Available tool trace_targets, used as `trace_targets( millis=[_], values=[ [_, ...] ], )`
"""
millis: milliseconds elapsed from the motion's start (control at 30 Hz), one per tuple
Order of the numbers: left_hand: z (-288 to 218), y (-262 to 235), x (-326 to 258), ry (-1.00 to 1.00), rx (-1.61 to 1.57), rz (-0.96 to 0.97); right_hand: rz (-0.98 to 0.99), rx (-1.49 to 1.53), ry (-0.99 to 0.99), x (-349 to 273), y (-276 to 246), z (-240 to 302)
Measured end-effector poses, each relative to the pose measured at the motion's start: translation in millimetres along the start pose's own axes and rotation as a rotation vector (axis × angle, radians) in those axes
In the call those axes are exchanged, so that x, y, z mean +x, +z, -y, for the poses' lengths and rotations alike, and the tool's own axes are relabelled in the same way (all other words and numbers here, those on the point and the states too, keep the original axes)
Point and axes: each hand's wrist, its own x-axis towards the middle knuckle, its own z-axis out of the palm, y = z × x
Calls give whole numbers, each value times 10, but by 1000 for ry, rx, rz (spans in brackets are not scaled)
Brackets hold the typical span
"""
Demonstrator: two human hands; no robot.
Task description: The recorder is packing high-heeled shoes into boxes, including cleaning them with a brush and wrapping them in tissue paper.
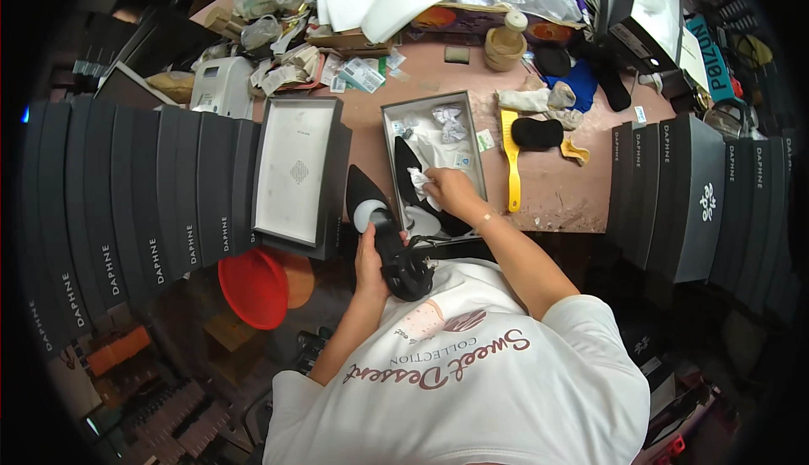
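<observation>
Holding one black pointed-toe shoe (389, 241): left hand (369, 267), fingers closed around its side, just left of the open shoebox and over the near edge of the bench (556, 199). Toe directed away from the wearer; pale insole visible; dark strap-like parts at the heel end.

Right hand (455, 193): above the shoebox (472, 123), fingers pinching a crumpled white tissue (421, 185) against or just over the second black shoe (407, 161). Whether tissue and shoe touch, cannot tell.

Second shoe: inside the shoebox, along its left wall, toe pointing to the far end. Also inside: crumpled paper wads (449, 119) at the far end, flatter white paper in the middle.

Left of the shoebox: one white-lined box lid (291, 174), hollow side up, beside a long row of dark shoeboxes (135, 212). Below it, one red stool (253, 288).

Right of the shoebox: one yellow brush (512, 174), handle toward the wearer; one black oval pad (537, 134) beside it; one blue cloth (575, 86) farther back. Far side: one pale-capped bottle (506, 43). At far right: second row of dark shoeboxes (687, 195).
</observation>
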Motion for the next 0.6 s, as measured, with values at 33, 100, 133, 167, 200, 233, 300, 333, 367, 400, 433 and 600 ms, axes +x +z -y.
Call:
trace_targets(
  millis=[33, 100, 133, 167, 200, 233, 300, 333, 367, 400, 433, 600],
  values=[
    [42, 6, 8, 4, 28, 11, 42, 202, 103, -171, -183, 8],
    [82, -35, 115, -70, -1, 23, 108, 608, 320, -580, -634, 8],
    [65, 88, 71, -82, 22, 18, 85, 849, 443, -806, -740, -77],
    [43, 209, 22, -96, 50, 12, 51, 1098, 560, -1064, -838, -164],
    [76, 194, 80, -94, 48, 37, 119, 1122, 572, -1411, -796, -486],
    [106, 218, 106, -65, 45, 20, 168, 1211, 596, -1661, -1030, -411],
    [109, 273, 76, -45, 105, 103, 345, 1112, 700, -2311, -1168, -850],
    [123, 285, 76, -59, 83, 113, 289, 923, 807, -2639, -1205, -1109],
    [132, 279, 82, -75, 61, 144, 141, 740, 1003, -3071, -1174, -1526],
    [134, 312, 57, -74, 83, 138, -116, 507, 1197, -3423, -1153, -1839],
    [111, 380, 25, -80, 115, 142, -397, 208, 1262, -4205, -895, -2589],
    [40, 127, -15, -100, 110, 86, -245, 442, 1222, -3574, -1121, -2383]
  ],
)
